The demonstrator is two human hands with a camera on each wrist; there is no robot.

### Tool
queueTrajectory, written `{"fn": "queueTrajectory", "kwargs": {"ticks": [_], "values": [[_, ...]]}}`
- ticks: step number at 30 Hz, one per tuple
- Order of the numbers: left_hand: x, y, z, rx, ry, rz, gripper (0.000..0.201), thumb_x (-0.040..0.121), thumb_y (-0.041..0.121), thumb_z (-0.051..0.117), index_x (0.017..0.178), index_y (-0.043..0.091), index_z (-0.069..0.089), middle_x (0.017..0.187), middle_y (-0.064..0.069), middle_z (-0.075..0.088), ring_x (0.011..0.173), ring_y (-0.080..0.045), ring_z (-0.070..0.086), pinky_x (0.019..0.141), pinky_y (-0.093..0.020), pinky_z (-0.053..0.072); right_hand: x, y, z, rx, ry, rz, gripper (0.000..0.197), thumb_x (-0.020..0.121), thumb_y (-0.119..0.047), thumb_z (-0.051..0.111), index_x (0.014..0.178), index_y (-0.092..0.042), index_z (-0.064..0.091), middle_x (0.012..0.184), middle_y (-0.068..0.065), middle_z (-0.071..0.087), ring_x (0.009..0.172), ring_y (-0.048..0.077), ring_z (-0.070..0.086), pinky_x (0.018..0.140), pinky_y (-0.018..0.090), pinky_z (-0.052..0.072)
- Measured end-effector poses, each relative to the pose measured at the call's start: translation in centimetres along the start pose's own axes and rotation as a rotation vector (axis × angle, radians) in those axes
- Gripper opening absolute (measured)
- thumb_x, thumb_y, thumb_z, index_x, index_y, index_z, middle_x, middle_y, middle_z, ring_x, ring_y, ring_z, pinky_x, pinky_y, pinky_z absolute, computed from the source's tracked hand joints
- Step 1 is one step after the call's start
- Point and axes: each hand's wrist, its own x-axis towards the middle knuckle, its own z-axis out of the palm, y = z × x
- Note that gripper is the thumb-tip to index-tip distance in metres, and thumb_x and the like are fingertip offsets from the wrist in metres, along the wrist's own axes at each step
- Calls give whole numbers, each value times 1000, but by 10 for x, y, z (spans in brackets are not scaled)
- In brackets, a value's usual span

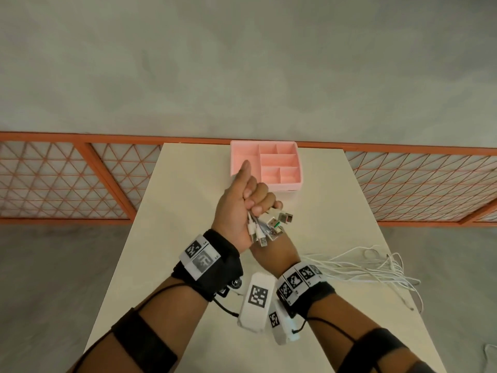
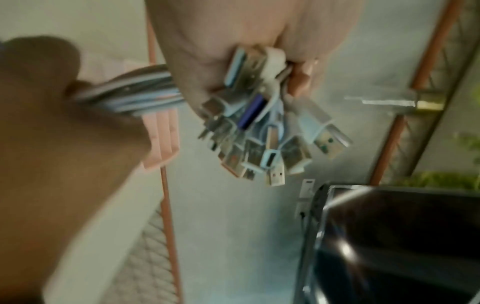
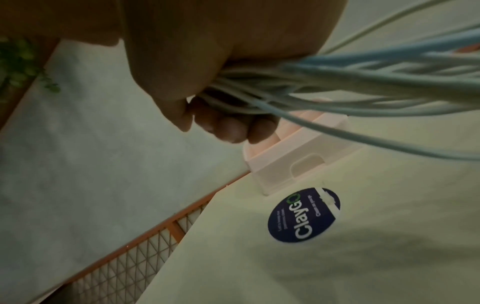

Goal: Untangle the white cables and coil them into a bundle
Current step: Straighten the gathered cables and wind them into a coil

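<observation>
I see smooth white cables point(image 1: 357, 267) ending in shiny metal plugs point(image 2: 262, 139). The pink organiser point(image 1: 269, 164) looks like matt plastic

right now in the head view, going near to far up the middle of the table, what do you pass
wrist bands → plug ends sticking out of the left hand, which grips the white cables → pink tray → orange fence rail → grey floor

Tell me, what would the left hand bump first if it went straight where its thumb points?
Probably the pink tray, just beyond the left hand; depth is unclear.
</observation>
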Motion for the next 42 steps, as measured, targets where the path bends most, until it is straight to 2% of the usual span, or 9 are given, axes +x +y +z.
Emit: {"fn": "queueTrajectory", "kwargs": {"ticks": [4, 9, 13, 18, 24, 31, 35, 38, 42], "values": [[5, -8, -16, 269, 167, 164, 51, 90, 51, 53, 54, 20, 38, 48, 3, 32, 46, -14, 36, 69, -35, 48, -9, -1, 3, 103, -104, 67, 46, 83, -59, 43, 102, -21, 61, 80, 2, 68, 72, 22, 64, 67, 43, 54], [10, -9, -30, 282, 282, 287, 50, 85, 55, 60, 53, 19, 44, 52, 1, 39, 51, -15, 42, 77, -37, 50, -30, 5, 3, 0, -274, 93, 31, 93, -48, 52, 93, -18, 46, 88, 7, 66, 79, 27, 63, 69, 38, 52], [14, -19, -45, 353, 369, 353, 46, 83, 48, 62, 58, 15, 43, 51, 2, 40, 50, -16, 42, 68, -33, 49, -41, 0, 6, -40, -384, 104, 35, 93, -52, 47, 90, -17, 48, 87, 6, 65, 78, 27, 63, 71, 42, 54], [12, -30, -70, 644, 247, 353, 38, 86, 48, 68, 61, 23, 53, 52, 3, 46, 52, -18, 46, 78, -45, 49, -40, 0, -1, -72, -452, 53, 27, 94, -39, 50, 90, -13, 53, 89, 9, 64, 80, 28, 62, 64, 33, 46], [12, -17, -65, 611, 273, 404, 40, 92, 42, 64, 66, 14, 51, 53, 2, 46, 52, -17, 50, 81, -45, 52, -46, 10, -8, 28, -429, 115, 27, 92, -39, 55, 88, -13, 55, 79, 4, 62, 72, 25, 62, 65, 35, 48], [8, -31, -77, 872, 193, 436, 40, 90, 27, 67, 70, -5, 55, 57, -3, 56, 55, -16, 54, 68, -29, 49, -61, -2, 0, -121, -465, 79, 29, 95, -43, 47, 88, -16, 57, 82, 7, 61, 76, 27, 58, 62, 30, 38], [1, -35, -79, 918, 179, 475, 46, 85, 37, 70, 70, -5, 56, 59, -4, 58, 57, -15, 57, 67, -25, 51, -64, -6, -6, -184, -515, 18, 35, 97, -43, 45, 95, -10, 56, 95, 13, 63, 87, 31, 60, 65, 31, 38], [3, -36, -79, 907, 203, 490, 57, 83, 42, 75, 74, -11, 56, 61, -9, 58, 58, -15, 58, 64, -25, 52, -64, -10, -13, -164, -552, 24, 32, 97, -42, 45, 86, -13, 50, 88, 10, 58, 81, 29, 56, 65, 31, 37], [0, -39, -86, 1038, 110, 388, 57, 75, 46, 75, 72, -8, 56, 67, -20, 59, 63, -35, 59, 65, -40, 53, -56, -19, -33, -240, -612, -4, 31, 95, -41, 49, 78, -15, 43, 81, 6, 51, 74, 25, 49, 63, 31, 34]]}}
